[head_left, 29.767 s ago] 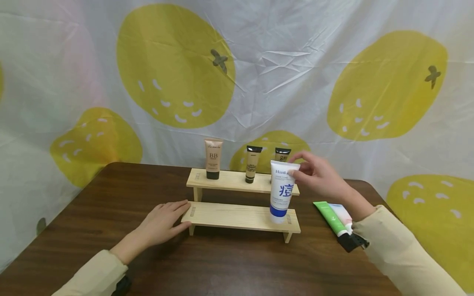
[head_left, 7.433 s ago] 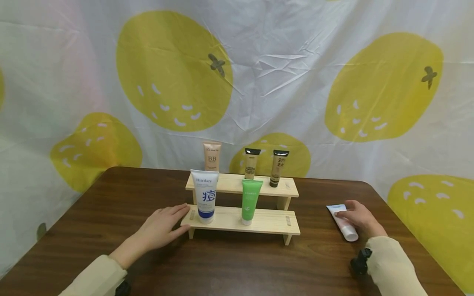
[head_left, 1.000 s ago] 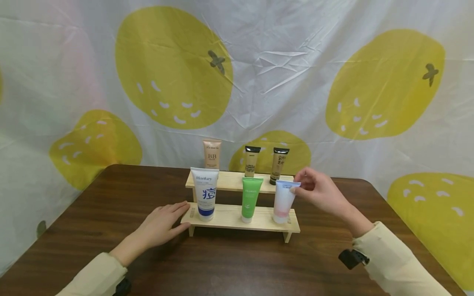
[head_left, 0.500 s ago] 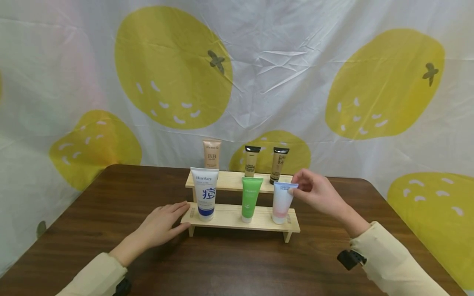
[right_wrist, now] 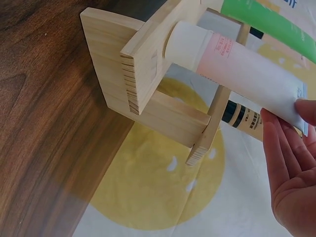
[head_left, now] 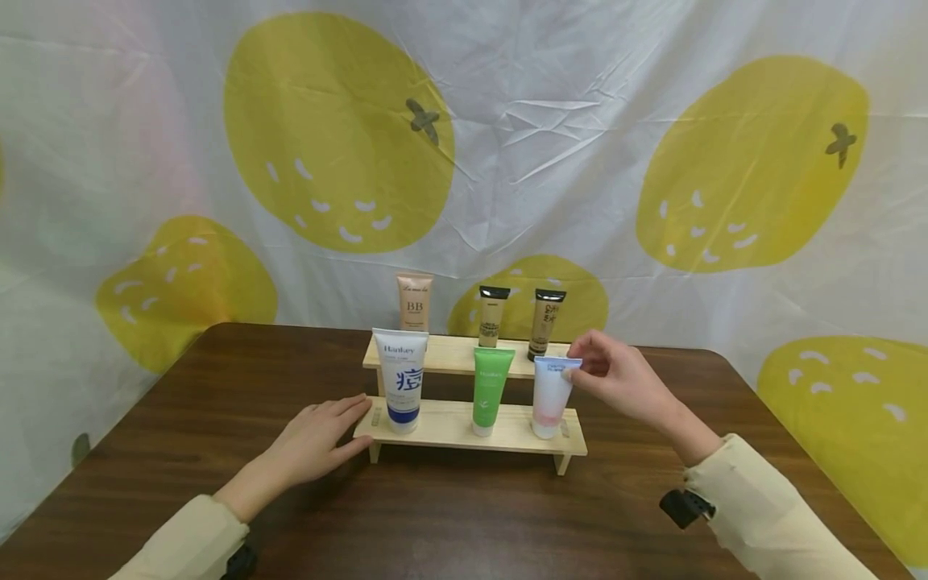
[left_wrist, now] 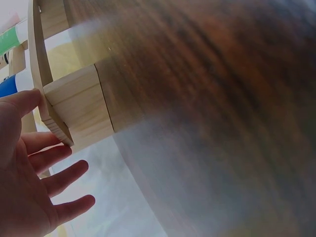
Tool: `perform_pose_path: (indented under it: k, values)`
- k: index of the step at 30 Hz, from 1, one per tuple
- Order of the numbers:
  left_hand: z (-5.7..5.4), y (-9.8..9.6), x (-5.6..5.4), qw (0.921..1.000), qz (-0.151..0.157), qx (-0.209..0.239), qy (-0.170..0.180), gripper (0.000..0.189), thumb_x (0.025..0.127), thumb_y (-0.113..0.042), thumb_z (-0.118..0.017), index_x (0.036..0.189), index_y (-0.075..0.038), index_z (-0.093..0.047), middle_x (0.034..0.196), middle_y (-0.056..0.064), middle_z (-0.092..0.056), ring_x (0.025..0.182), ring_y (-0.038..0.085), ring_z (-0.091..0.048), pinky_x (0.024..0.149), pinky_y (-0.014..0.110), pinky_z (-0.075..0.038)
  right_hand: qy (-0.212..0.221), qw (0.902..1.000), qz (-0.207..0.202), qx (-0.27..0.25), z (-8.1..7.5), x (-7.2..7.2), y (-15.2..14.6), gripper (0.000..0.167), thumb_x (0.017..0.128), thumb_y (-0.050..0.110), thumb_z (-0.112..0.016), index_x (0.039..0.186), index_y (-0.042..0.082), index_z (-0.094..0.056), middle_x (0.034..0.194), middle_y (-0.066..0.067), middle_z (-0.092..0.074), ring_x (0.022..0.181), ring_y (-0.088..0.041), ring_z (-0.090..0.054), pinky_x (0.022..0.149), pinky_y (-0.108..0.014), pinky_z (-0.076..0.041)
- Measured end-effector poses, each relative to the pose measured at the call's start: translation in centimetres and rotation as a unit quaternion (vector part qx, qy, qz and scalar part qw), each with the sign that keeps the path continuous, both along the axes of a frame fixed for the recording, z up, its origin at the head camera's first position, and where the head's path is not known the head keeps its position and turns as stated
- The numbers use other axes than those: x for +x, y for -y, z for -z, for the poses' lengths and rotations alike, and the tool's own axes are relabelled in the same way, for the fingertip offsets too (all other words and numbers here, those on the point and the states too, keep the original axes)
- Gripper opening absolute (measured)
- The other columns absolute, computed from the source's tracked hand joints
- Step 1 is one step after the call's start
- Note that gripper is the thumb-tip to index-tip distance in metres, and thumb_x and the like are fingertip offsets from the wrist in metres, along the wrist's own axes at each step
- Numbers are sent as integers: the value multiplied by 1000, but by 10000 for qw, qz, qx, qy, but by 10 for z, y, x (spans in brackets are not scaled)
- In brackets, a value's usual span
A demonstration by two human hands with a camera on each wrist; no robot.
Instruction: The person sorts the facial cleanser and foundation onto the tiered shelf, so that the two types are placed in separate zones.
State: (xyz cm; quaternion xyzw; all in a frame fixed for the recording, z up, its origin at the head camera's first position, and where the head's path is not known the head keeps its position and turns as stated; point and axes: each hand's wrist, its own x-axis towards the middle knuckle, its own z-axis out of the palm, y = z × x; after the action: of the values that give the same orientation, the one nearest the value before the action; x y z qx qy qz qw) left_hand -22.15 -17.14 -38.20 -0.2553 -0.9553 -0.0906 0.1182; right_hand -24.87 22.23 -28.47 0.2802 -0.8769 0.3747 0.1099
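Note:
My right hand [head_left: 622, 379] pinches the top end of a white-and-pink squeeze tube [head_left: 553, 395] between thumb and fingers. That tube stands cap down at the right end of the lower step of a two-step wooden display rack [head_left: 449, 435]; the right wrist view shows its white cap [right_wrist: 186, 43] against the board. At the rack's left end, my left hand [head_left: 308, 443] touches the lower board with thumb and fingers fairly straight. On the same step stand a white-and-blue tube [head_left: 403, 379] at left and a green tube [head_left: 492, 391] in the middle.
On the upper step stand a beige BB tube [head_left: 415, 300], a tan tube with a black end [head_left: 493, 314] and a darker tube with a black end [head_left: 547, 322]. The brown wooden table [head_left: 449, 524] carries the rack. Behind hangs a fruit-print cloth [head_left: 536, 161].
Since 7.4 s ago, the white-and-pink tube has come from the table at right onto the lower step. Over the last second it shifted slightly left with my right hand. My left hand stayed put.

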Motion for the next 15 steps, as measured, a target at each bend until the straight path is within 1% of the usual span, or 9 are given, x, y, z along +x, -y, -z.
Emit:
perform_pose_path:
  k: [5, 8, 10, 12, 15]
  values:
    - [0, 0, 0, 10000, 4, 14, -1, 59, 87, -48, -47, 125, -3, -50, 125, 13, -48, 110, 30, -46, 86, 50, -35, -64, 9999, 50, 140, -4, 5, 2, 14, 81, 6, -64, 91, 3, -56, 87, -6, -59, 77, -15, -59, 67, -30, -48]
    - [0, 0, 0, 10000, 9, 16, -28, 58, 87, -47, -47, 125, -3, -50, 125, 13, -48, 110, 30, -46, 86, 50, -35, -147, 9998, 41, 162, -10, 13, 7, 13, 80, 3, -63, 90, 1, -56, 85, -7, -60, 75, -18, -59, 65, -31, -48]
    - [0, 0, 0, 10000, 6, 18, -33, 58, 87, -47, -47, 125, -3, -50, 125, 13, -48, 110, 30, -46, 86, 50, -35, -170, 9998, 39, 124, -12, 16, 8, 12, 80, 1, -63, 90, 0, -56, 84, -9, -60, 74, -19, -59, 64, -34, -49]
    - [0, 0, 0, 10000, 1, 23, -29, 58, 87, -47, -48, 125, -3, -50, 125, 13, -48, 110, 30, -46, 86, 50, -35, -179, 9998, 50, 122, -11, 16, 8, 12, 80, 2, -63, 90, 1, -56, 85, -8, -60, 74, -19, -59, 64, -34, -49]
    - [0, 0, 0, 10000, -4, 38, -13, 58, 87, -47, -48, 125, -3, -50, 125, 13, -48, 110, 30, -46, 86, 50, -35, -205, 9997, 73, 104, -4, 10, 4, 12, 81, 6, -64, 90, 5, -57, 84, -5, -60, 73, -15, -58, 63, -31, -49]
